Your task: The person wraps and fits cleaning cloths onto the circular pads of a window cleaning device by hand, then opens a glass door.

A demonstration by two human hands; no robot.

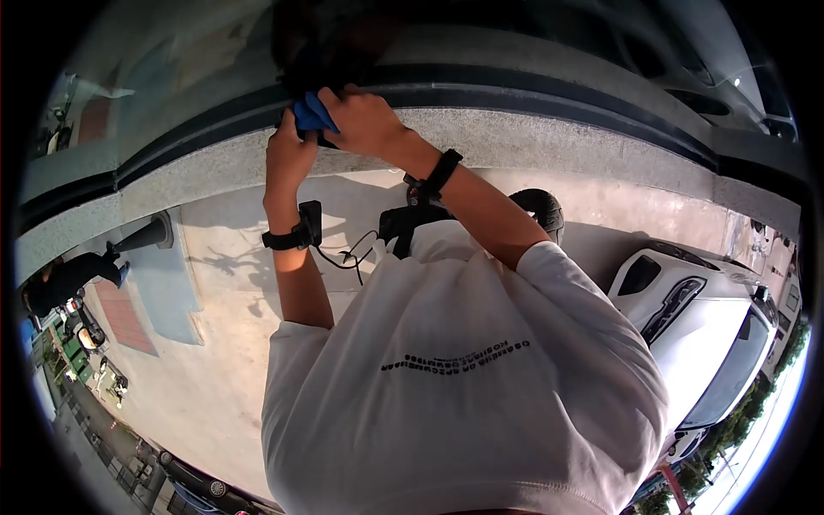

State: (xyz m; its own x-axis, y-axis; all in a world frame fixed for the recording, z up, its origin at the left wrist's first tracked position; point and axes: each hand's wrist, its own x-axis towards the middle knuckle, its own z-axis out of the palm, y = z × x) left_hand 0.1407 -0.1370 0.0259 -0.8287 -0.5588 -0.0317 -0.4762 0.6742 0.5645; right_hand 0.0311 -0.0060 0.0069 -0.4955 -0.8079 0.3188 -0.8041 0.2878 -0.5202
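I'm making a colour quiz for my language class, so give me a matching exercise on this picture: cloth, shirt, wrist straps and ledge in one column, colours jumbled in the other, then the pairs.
Things:
1. cloth
2. shirt
3. wrist straps
4. ledge

Colours:
A. black
B. speckled grey
C. blue
D. white

Pairs: 1-C, 2-D, 3-A, 4-B

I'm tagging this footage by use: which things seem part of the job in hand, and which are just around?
Likely in the job:
- blue cloth, held between left hand and right hand
- dark frame beside the hands

Just around:
- white car
- black car
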